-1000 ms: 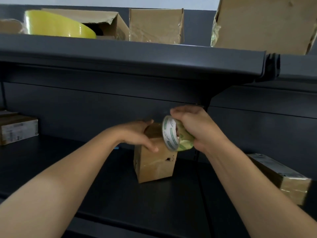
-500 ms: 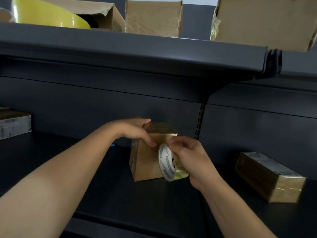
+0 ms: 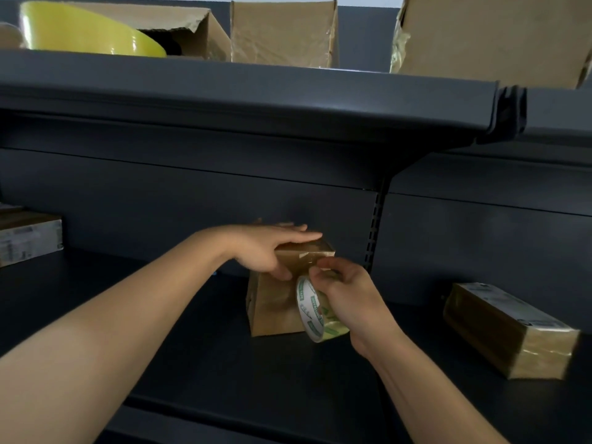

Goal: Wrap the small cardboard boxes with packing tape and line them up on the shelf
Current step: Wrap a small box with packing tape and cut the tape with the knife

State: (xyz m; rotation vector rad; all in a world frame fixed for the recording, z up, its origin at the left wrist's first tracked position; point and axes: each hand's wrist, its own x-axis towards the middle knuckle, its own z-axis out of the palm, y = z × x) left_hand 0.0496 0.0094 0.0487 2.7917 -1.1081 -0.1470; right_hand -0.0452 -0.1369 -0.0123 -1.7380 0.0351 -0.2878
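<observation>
A small brown cardboard box [image 3: 275,309] stands upright on the dark shelf [image 3: 192,363], near its middle. My left hand [image 3: 269,251] lies flat across the box's top, thumb down on the front face, holding it. My right hand [image 3: 346,296] grips a roll of clear packing tape [image 3: 312,310] with a white and green core, pressed against the box's right front edge. Glossy tape shows along the box's top right corner. A taped oblong box [image 3: 509,328] lies on the shelf to the right.
Another taped box [image 3: 28,235] sits at the far left of the shelf. The upper shelf [image 3: 256,94] overhangs, carrying a yellow-green tape roll [image 3: 86,33], an open carton [image 3: 179,30], a taped box [image 3: 283,33] and a large carton [image 3: 493,33]. A slotted upright [image 3: 373,232] stands behind the box.
My right hand brought the tape roll down from the box's top to its right front side. My left hand flattened over the top.
</observation>
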